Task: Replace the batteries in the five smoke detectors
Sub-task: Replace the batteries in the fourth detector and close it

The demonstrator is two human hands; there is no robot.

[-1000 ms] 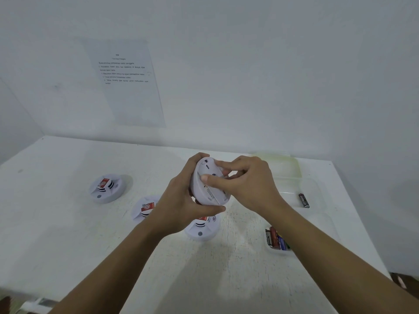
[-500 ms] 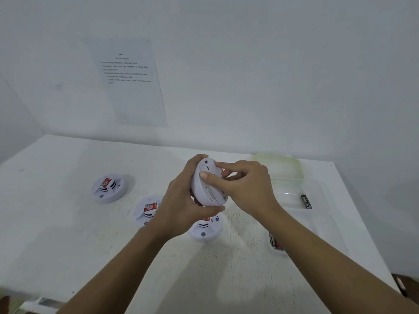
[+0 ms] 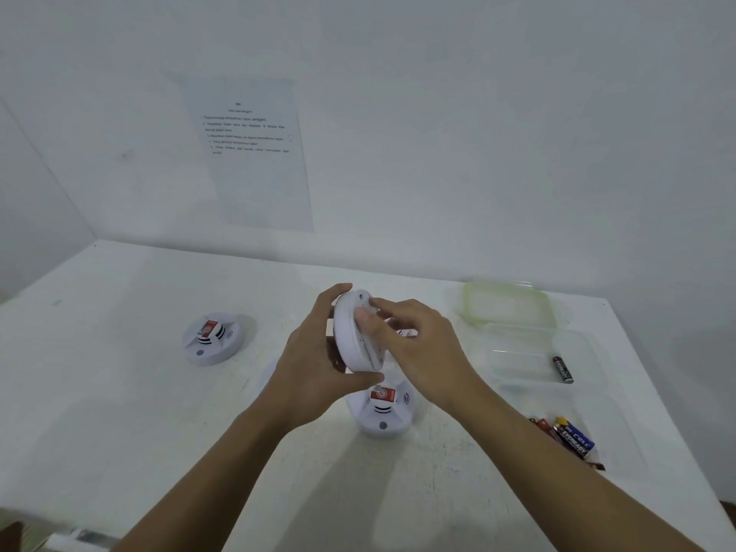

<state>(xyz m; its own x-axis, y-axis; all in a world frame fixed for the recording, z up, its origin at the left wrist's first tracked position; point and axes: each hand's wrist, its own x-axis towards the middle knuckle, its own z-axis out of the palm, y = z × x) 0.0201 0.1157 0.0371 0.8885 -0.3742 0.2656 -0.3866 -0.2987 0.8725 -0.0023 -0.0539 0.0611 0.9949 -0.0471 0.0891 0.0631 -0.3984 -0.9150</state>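
I hold a white round smoke detector [image 3: 352, 338] on edge above the table. My left hand [image 3: 314, 364] grips its rim from the left, thumb under the lower edge. My right hand [image 3: 418, 344] grips its right side, thumb pressed on the near face. A second detector [image 3: 383, 412] with a red label sits on the table just below my hands. A third one [image 3: 211, 338] lies at the left. Another is mostly hidden behind my left wrist. Several batteries [image 3: 573, 440] lie in a clear tray at the right.
A white table [image 3: 119, 392] stands against white walls, with a printed sheet [image 3: 251, 153] on the wall behind. A clear container [image 3: 521, 352] holds one black battery [image 3: 562, 368]; its greenish lid [image 3: 506, 302] lies behind it.
The detector in my hands has tilted more onto its edge, and my right hand has shifted around its right side. The view has drifted slightly.
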